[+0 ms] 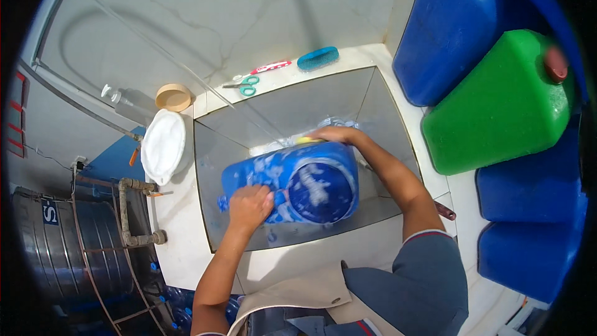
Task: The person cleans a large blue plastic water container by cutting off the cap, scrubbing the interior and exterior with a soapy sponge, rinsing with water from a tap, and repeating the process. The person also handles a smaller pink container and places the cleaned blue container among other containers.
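A blue plastic water jug (277, 174) lies on its side in a grey tiled sink (227, 127), streaked with white suds. Its wide dark-blue round end (314, 194) faces me and turns toward the right. My left hand (250, 205) is closed around the jug's handle on the near side. Across the jug's far upper side, my right hand (333, 135) presses a yellow sponge (305, 140), which is partly hidden by the fingers. Suds and water show behind the jug.
Along the far ledge lie green-handled scissors (247, 87), a red-and-white toothbrush (272, 66) and a blue brush (318, 58). A white basin (163, 147) of suds, a wooden bowl (173, 97) and a pump bottle (129, 102) are left. Right stand green (497, 109) and blue jugs (444, 22).
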Action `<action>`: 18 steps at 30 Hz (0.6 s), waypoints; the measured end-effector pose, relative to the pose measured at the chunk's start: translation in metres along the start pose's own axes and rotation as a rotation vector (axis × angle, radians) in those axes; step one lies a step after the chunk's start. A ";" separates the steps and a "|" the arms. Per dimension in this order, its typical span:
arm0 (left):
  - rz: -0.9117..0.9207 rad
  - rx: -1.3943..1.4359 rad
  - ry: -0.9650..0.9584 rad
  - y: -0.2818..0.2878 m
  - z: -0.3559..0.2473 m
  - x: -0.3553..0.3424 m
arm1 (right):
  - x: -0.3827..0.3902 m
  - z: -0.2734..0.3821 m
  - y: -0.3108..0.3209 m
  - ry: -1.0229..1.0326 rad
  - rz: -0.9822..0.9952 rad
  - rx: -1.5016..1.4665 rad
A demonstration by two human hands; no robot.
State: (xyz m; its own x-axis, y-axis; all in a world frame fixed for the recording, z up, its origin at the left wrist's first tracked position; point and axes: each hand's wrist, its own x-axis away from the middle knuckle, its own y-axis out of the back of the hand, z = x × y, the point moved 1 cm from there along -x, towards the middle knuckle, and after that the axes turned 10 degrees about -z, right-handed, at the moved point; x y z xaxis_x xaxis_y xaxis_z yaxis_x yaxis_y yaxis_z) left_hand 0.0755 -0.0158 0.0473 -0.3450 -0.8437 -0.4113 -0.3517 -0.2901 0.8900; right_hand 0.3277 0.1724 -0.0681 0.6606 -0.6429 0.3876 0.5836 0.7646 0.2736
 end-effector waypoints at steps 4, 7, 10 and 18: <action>-0.162 -0.059 -0.007 -0.017 -0.032 -0.074 | 0.042 -0.107 -0.002 -0.184 -0.212 -0.527; -0.207 0.041 0.112 -0.040 -0.048 -0.112 | 0.080 -0.061 -0.011 -0.225 -0.257 -0.999; -0.146 0.178 0.291 -0.062 -0.057 -0.131 | 0.079 0.013 -0.009 -0.049 -0.469 -0.925; 0.154 0.512 0.249 -0.045 -0.018 -0.131 | 0.024 -0.004 -0.013 0.223 -1.180 -0.538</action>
State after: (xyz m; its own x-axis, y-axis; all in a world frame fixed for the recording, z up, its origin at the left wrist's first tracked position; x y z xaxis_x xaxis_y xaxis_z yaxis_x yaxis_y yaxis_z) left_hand 0.1524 0.0994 0.0643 -0.2324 -0.9574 -0.1713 -0.7103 0.0467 0.7023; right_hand 0.3374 0.1471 -0.0659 -0.3397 -0.9405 -0.0083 0.9392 -0.3387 -0.0573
